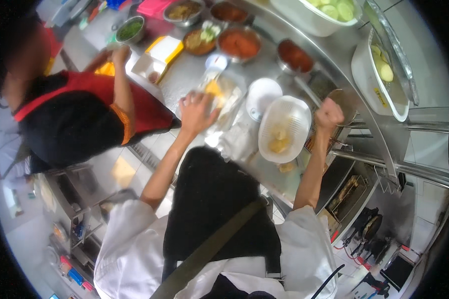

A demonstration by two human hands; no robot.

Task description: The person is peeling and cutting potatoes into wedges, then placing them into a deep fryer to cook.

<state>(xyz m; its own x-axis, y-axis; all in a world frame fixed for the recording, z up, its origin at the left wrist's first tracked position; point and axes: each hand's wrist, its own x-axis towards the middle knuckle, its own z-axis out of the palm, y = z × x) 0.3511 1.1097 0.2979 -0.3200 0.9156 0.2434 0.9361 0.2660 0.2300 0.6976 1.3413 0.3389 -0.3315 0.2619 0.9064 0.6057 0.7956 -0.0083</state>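
Note:
My left hand (197,112) lies with its fingers apart at the near left side of some yellow food (213,88) on a crumpled clear and white wrapping. Whether the fingertips touch the food, I cannot tell. In my closed right hand (329,114) is the long handle of a ladle (308,91). Its far end reaches toward a metal bowl of red sauce (295,55), and the scoop is hidden. Between my hands stand a white ribbed plastic tub (269,142) with a little yellowish food in it and a round white lid (263,94).
Bowls of red sauce (238,44) and chopped greens (130,30) line the counter's far side. White tubs of sliced pale vegetables (379,84) stand on the right shelf. A co-worker in a red and black apron (85,109) works close on my left, beside an open yellow box (157,57).

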